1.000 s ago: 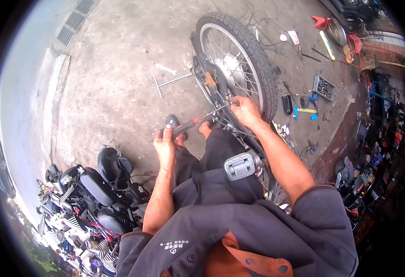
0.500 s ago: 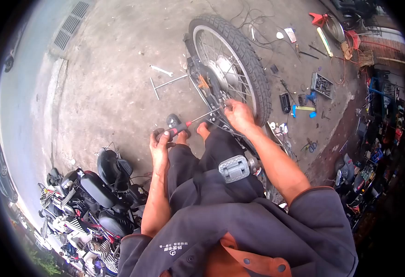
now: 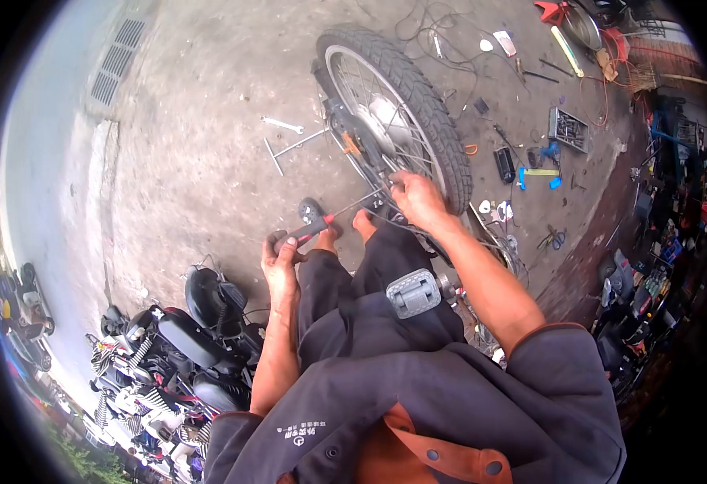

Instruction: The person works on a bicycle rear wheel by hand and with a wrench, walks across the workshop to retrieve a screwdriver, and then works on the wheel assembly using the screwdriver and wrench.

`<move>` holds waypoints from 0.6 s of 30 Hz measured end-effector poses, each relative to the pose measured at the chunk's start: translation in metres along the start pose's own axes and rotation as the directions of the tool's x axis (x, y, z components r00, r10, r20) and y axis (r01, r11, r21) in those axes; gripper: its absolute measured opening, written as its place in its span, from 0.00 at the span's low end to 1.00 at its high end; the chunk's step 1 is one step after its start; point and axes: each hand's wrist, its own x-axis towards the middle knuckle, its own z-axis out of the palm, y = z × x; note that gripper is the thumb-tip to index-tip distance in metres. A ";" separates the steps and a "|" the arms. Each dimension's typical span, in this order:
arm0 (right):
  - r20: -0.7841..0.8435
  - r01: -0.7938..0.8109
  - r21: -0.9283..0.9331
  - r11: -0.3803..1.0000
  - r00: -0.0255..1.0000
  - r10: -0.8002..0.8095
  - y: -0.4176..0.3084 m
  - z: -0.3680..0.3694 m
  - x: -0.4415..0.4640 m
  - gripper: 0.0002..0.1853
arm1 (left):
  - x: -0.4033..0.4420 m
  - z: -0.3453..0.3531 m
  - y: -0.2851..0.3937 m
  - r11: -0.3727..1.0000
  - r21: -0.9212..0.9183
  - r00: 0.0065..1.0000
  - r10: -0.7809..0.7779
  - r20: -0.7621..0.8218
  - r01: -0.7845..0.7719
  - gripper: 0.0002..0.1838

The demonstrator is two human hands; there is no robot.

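My left hand is wrapped round the black and red handle of a screwdriver. The thin shaft points up and right to the area beside the wheel hub. My right hand is closed at the shaft's far end, next to the spoked wheel with its knobbly tyre. What its fingers pinch is too small to make out. An orange-brown patch shows on the dark part beside the hub. A grey footpeg or pedal juts out above my lap.
A T-shaped tool and a wrench lie left of the wheel. To the right are a metal tray of small parts, a black case and cables. Parked scooters stand at lower left.
The view has shifted, so the wheel appears a little further left. My left hand has shifted slightly on the screwdriver handle. My right hand stays beside the hub.
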 end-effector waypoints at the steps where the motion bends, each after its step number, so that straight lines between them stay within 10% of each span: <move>1: 0.007 -0.016 0.003 1.000 1.000 0.016 -0.001 -0.001 -0.001 0.18 | 0.002 -0.001 0.003 0.995 0.032 0.995 -0.095 -0.004 0.095 0.23; 3: 0.043 -0.064 -0.007 0.998 0.997 0.064 -0.008 -0.005 -0.003 0.18 | 0.006 -0.006 0.007 0.954 0.091 0.959 -0.283 -0.025 0.284 0.22; 9: 0.028 0.012 -0.071 0.997 1.000 -0.010 0.001 0.001 -0.001 0.17 | -0.003 0.011 0.001 0.974 -0.229 0.996 -0.015 -0.090 -0.006 0.20; 15: -0.004 0.016 0.009 1.000 1.000 -0.016 0.001 -0.002 -0.004 0.17 | 0.005 -0.003 0.017 0.950 0.115 0.956 -0.293 -0.009 0.292 0.21; 18: 0.008 0.008 -0.020 1.000 1.000 -0.008 0.001 -0.002 -0.004 0.15 | -0.004 0.007 0.015 0.998 -0.059 1.000 -0.002 0.008 0.003 0.21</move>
